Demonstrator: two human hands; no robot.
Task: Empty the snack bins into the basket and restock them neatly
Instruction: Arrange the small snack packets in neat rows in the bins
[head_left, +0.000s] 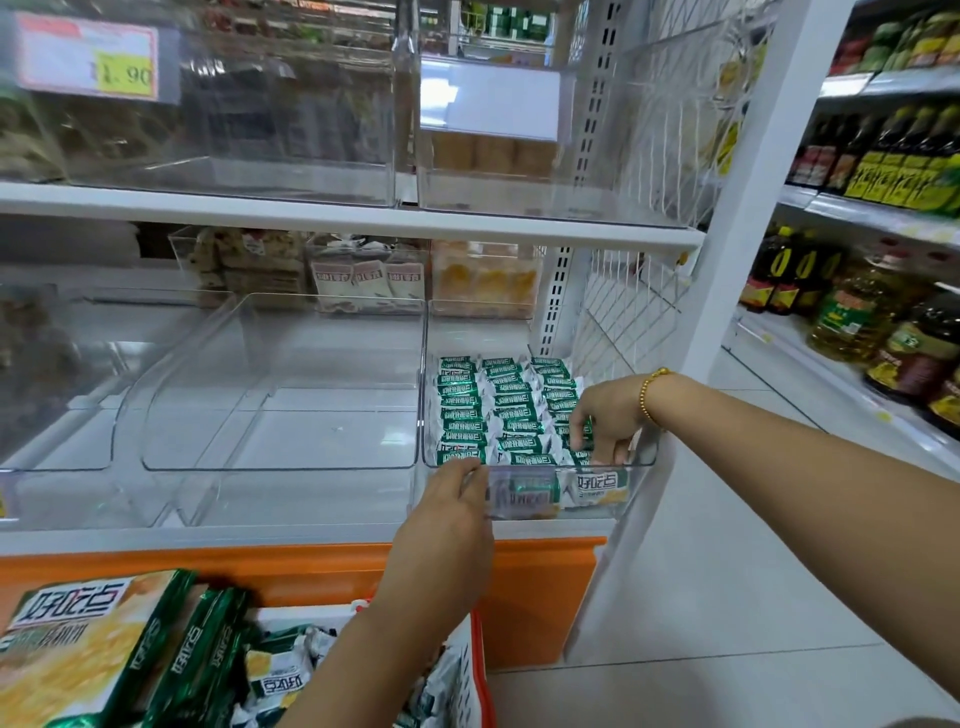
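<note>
1. Head view: the basket (475, 670) at near left is cut off by the frame's lower edge. Only its red-and-white rim and a heap of large green-and-yellow bags (88, 639) show.
2. The left hand (452, 499) reaches the near rim of the clear snack bin (650, 454). Its fingers are partly hidden, so whether they grip anything cannot be told.
3. The right hand (605, 415), wearing a gold bead bracelet (647, 395), dips into the bin's near right corner. Its thumb and fingers are curled round one of the snack packets (511, 415).
4. The packets are small, green and white, and stand in three tidy rows running near to far. Each lies with its long axis left to right.
5. The bin sits at the right end of the lower shelf (311, 535), beside other clear bins (280, 415).
</note>
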